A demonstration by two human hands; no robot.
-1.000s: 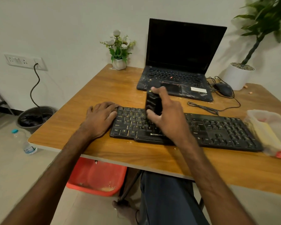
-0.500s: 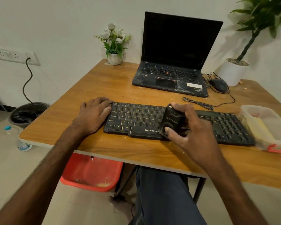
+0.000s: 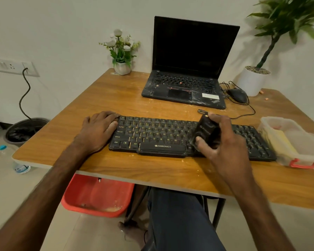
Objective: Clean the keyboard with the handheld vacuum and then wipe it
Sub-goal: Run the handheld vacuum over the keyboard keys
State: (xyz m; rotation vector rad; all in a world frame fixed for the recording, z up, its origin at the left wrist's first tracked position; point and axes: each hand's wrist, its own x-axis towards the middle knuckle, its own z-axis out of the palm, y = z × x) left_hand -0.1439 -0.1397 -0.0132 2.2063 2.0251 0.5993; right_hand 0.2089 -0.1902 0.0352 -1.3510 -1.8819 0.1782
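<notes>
Black and dusty, the keyboard (image 3: 152,134) lies along the near part of the wooden tabletop (image 3: 116,98), its keys lettered in yellow and a ZEBRONICS mark on the front lip. Over its right-of-centre keys is the handheld vacuum (image 3: 206,132), a small dark blocky body, tilted with its lower end toward the keys. The right hand (image 3: 227,142) has a closed grip round it, fingers curled over the far side and thumb on the near face. The left hand (image 3: 98,131) lies flat with loose fingers, its grip holding nothing, fingertips against the keyboard's left end. Just beside the keyboard's right end stands a clear plastic box (image 3: 301,147) with a red latch, holding something yellow along its left wall; what it is I cannot tell. Under the tabletop a red tub (image 3: 98,196) has pale crumbs in its bottom, and a dark round bin (image 3: 24,131) on the floor carries a black liner. Half a second ago the vacuum sat just right of the ZEBRONICS mark; it is now further right along the keys, while the left hand has stayed put. Farther back are an open laptop (image 3: 185,84) with a smeared palm rest and a corded mouse (image 3: 237,95). A small white pot (image 3: 122,68) holds white flowers, and a larger white pot (image 3: 252,84) topped with pebbles holds a leafy plant. Crumbs speckle the grained wood.
</notes>
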